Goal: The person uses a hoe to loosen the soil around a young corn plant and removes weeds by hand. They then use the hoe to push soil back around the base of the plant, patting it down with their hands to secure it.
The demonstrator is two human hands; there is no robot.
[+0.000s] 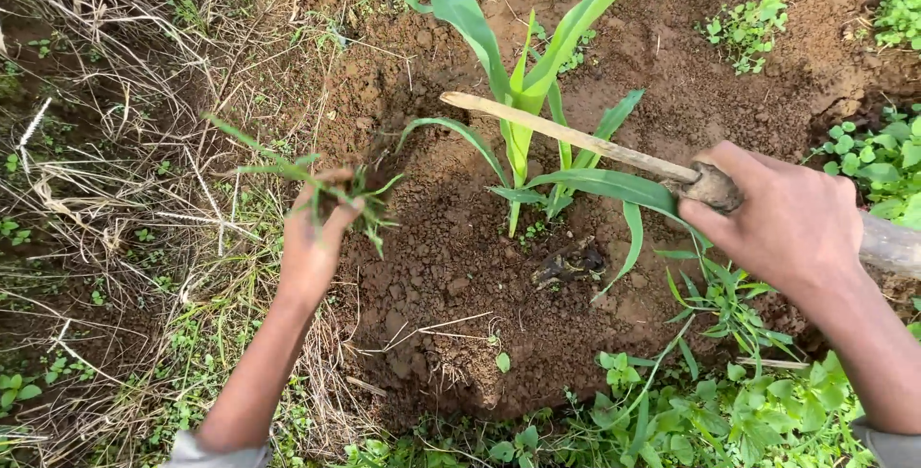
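Green, thin-bladed weed clump [326, 185], soil-flecked, in left hand [312, 243].

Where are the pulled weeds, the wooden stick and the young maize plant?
pulled weeds [317, 180], head view, green blades above the left hand's fingers.
wooden stick [566, 135], head view, mid-shaft.
young maize plant [523, 94], head view, central stalk.

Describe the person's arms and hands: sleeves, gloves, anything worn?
Both hands are bare: no gloves, rings or watch visible on the left hand or right hand. Forearms are bare too. A light grey sleeve, pushed up, shows at the bottom edge on each arm: left sleeve, right sleeve. Some soil clings to the left hand's fingers.
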